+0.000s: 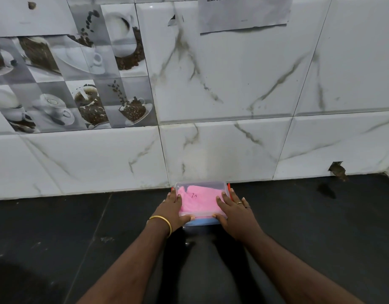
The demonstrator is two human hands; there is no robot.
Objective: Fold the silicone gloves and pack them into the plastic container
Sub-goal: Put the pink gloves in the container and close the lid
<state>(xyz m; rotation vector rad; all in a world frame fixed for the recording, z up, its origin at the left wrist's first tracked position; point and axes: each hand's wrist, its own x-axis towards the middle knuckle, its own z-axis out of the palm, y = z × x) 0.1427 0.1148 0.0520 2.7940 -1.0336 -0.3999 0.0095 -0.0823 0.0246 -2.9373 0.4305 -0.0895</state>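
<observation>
Pink gloves (pixel 200 199) lie folded inside the clear plastic container (pixel 201 222), which sits on the dark tabletop (pixel 79 238) close against the tiled wall (pixel 233 106). A clear lid (pixel 202 185) seems to cover them. The left hand (pixel 170 210) and right hand (pixel 234 212) press flat on its two ends, fingers (pixel 221 202) straight and spread, thumbs along the near edge, gripping nothing. Packing looks nearly finished; the lid probably still needs seating. Uneven pressure could leave one corner unlatched, and a bulging glove fold caught under the rim would keep it from closing. Pushing hard on the glossy surface might also slide the box into the wall.
</observation>
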